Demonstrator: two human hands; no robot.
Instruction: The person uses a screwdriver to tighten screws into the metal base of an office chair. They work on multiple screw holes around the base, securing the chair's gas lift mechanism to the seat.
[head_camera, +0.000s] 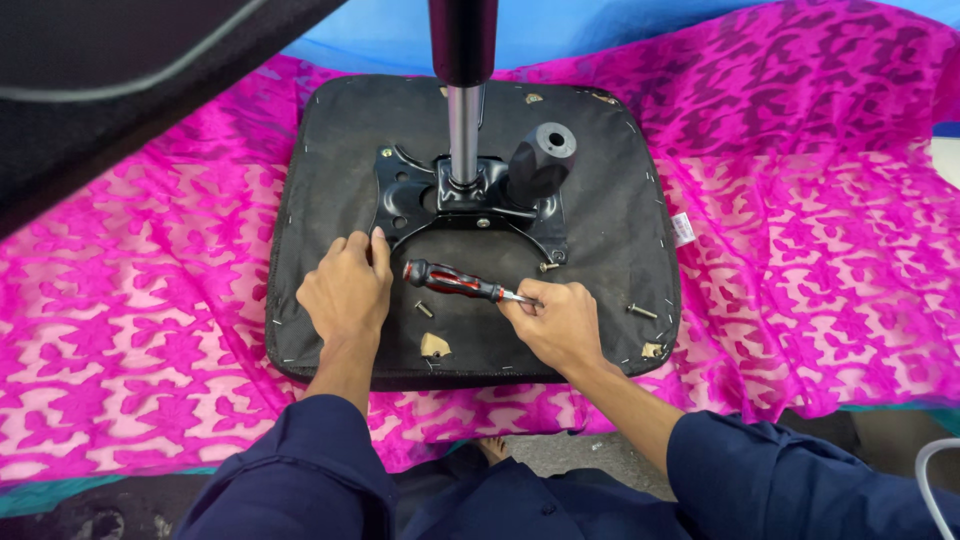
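Observation:
An upturned black chair seat (610, 210) lies on a pink patterned cloth. A black metal mounting plate (410, 195) with a chrome gas-lift column (463, 130) and a black knob (542, 160) is fixed at its centre. My left hand (347, 288) rests on the plate's lower left corner, fingers curled on its edge. My right hand (560, 322) pinches the metal shaft of a red-and-black screwdriver (452, 281), which lies level between both hands. Loose screws lie on the seat: one (424, 309) near the left hand, one (549, 266) by the plate, one (642, 312) at the right.
The pink cloth (800, 230) spreads to both sides over a blue sheet (380, 40). A black padded chair part (100, 90) overhangs the upper left. A torn patch (434, 346) shows foam at the seat's near edge. My dark blue sleeves fill the bottom.

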